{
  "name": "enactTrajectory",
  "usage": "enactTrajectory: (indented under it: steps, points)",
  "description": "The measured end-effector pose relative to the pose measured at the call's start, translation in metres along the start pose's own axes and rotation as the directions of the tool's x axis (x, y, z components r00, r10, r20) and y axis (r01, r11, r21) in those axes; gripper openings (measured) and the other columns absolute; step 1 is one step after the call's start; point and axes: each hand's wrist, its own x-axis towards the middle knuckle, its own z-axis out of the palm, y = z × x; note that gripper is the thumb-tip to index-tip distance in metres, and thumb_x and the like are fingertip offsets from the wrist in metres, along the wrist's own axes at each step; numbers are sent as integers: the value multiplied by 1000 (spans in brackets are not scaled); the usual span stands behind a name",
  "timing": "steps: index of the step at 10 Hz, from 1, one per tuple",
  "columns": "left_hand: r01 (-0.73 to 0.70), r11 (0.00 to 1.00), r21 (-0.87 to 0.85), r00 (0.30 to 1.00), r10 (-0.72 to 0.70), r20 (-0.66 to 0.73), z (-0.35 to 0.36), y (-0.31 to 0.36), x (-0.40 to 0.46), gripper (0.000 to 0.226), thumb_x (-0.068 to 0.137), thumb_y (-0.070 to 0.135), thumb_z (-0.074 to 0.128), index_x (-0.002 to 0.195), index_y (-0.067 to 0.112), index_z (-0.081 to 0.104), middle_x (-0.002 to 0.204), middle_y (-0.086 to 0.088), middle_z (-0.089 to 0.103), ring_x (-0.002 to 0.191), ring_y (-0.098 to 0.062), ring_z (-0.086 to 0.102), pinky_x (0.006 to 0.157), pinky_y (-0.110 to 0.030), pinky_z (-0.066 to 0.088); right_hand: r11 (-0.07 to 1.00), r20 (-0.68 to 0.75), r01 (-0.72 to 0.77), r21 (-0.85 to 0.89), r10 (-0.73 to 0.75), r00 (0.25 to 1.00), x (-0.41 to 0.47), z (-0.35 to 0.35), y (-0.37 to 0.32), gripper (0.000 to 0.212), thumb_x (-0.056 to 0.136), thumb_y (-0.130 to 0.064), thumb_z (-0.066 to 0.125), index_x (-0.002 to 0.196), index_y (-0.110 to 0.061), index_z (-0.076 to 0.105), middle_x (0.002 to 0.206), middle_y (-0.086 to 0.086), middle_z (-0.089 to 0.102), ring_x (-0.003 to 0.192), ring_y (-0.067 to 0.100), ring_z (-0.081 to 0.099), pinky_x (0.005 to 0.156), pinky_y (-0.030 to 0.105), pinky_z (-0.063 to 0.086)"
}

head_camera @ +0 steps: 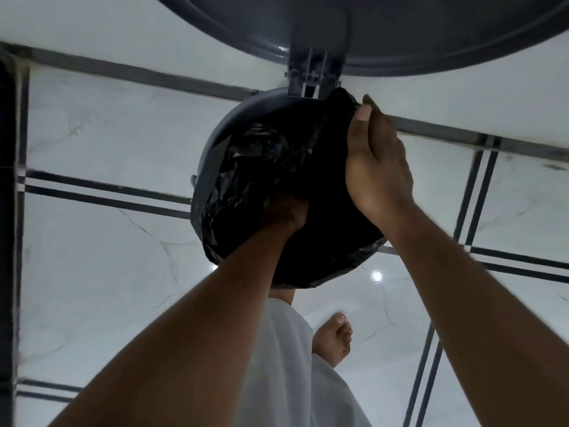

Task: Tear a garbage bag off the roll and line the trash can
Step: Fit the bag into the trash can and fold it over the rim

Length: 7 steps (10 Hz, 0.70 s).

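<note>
The garbage bag (277,186), black and crinkled, sits in the mouth of the trash can (209,149), a round grey bin standing on the floor (107,272). Its edge is folded over the rim on the near side and along the right; on the far left a stretch of bare grey rim is visible, so the cuff is not complete there. No roll is in view, so the tearing step is judged finished and the lining step is the one in hand.

Left hand (286,211): reaches down inside the bag, apparently pressing the plastic into the can. It is in deep shadow, and I cannot tell whether its fingers are straight or curled.

Right hand (377,161): at the far right of the rim, beside the hinge (311,78). Its thumb and fingers (365,114) pinch a bunched fold of the bag and hold it at the rim.

The lid (400,32) stands raised, filling the top of the view. A bare foot (334,337) and pale clothing (292,365) show below the can.

Judgement: the next move calls for drawing the pinched fold outward and down over the rim near the hinge, then working round to the uncovered left stretch while the inner hand keeps the bag seated. The hinge bracket is a likely snag point for thin plastic
</note>
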Motion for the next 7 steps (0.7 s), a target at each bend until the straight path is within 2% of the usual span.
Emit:
enactTrajectory:
  steps: [1, 2, 3, 4, 5, 6, 7]
  points:
    - [-176, 923, 343, 968, 226, -111, 5, -18, 0, 64, 115, 34, 50, 166, 0, 34, 174, -26, 31, 162, -43, 27, 130, -47, 20, 1000, -1, -4, -18, 4, 1000, 1, 0, -4, 62, 119, -58, 15, 176, -38, 27, 180, -13, 34, 166, 21, 29, 127, 42, 23]
    - [-300, 912, 281, 947, 321, -29, 1, -18, 4, 64, 119, 34, 40, 173, 7, 19, 181, -17, 16, 166, -40, 17, 129, -40, 10, 999, -3, -2, -37, 2, 1000, 2, 1, -3, 62, 119, -59, 15, 176, -39, 26, 181, -13, 32, 167, 21, 27, 129, 44, 22]
    - [-245, 969, 2, 969, 245, -40, -13, -4, -16, 68, 117, 42, 42, 174, 14, 19, 182, -12, 16, 167, -34, 19, 127, -33, 17, 999, 11, -6, -45, 7, 1000, 2, -1, -4, 62, 119, -60, 15, 177, -39, 25, 182, -13, 30, 168, 21, 26, 130, 46, 22]
    - [-77, 992, -103, 990, 89, 109, -38, 10, -55, 62, 116, 46, 44, 169, 15, 39, 175, -15, 37, 161, -34, 36, 128, -36, 30, 999, 35, -24, -22, 25, 999, 0, -7, -10, 63, 119, -61, 16, 177, -39, 25, 182, -12, 29, 168, 23, 26, 132, 48, 21]
    - [-158, 949, -275, 970, 201, 135, -61, 13, -112, 46, 107, 50, 60, 127, 12, 76, 121, -12, 81, 113, -29, 78, 101, -39, 59, 999, 49, -34, -16, 34, 998, -1, -9, -14, 63, 118, -61, 17, 176, -37, 26, 182, -10, 30, 166, 25, 29, 131, 50, 23]
    - [-389, 860, -330, 903, 285, -320, -76, 6, -161, 30, 103, 47, 68, 101, 17, 69, 82, 1, 78, 68, -15, 76, 67, -32, 60, 999, 59, -50, -20, 51, 997, 0, -10, -16, 64, 118, -62, 15, 176, -37, 28, 181, -8, 31, 165, 27, 31, 130, 51, 25]
    - [-304, 900, 311, 697, 433, -572, -98, -18, -162, 54, 98, 52, 71, 142, 27, 53, 125, -7, 63, 96, -24, 68, 73, -40, 61, 998, 67, -65, -28, 66, 996, 1, -11, -17, 64, 118, -61, 13, 176, -36, 28, 180, -6, 33, 165, 28, 31, 130, 50, 24]
